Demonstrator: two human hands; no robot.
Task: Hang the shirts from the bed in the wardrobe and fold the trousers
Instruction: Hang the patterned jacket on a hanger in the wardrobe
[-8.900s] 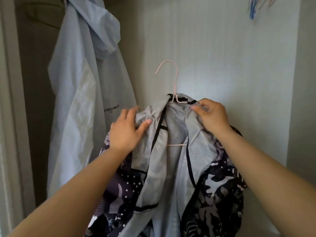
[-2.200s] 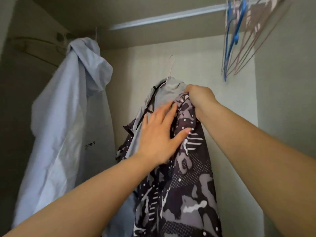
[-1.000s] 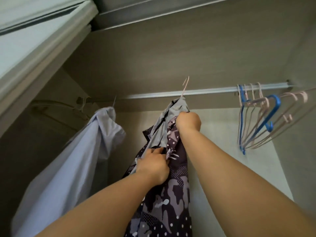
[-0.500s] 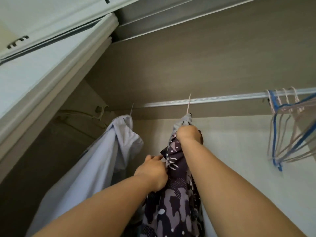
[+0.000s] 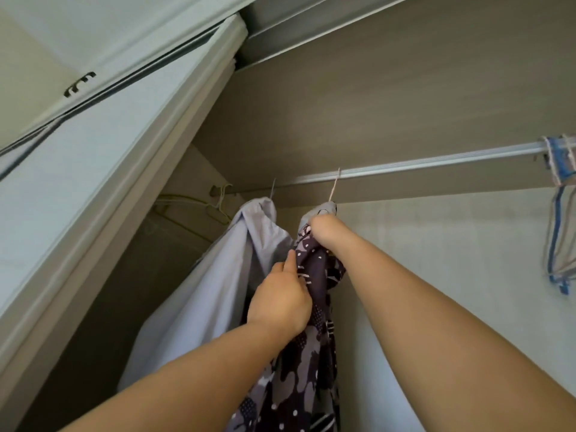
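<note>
We are gripping the dark purple camouflage-print shirt [image 5: 311,353] with both hands inside the wardrobe. Our right hand [image 5: 324,227] is clenching the bunched collar just under the thin pink wire hanger hook [image 5: 335,188]. Our left hand [image 5: 280,302] is holding the fabric lower down, with its forefinger pointing up. The hook is touching the silver metal wardrobe rail [image 5: 436,162], though we cannot tell if it is fully over it. The pale blue shirt [image 5: 218,275] is hanging just beside, toward the rail's left end. Empty blue and pink hangers [image 5: 558,213] are dangling at its right end.
</note>
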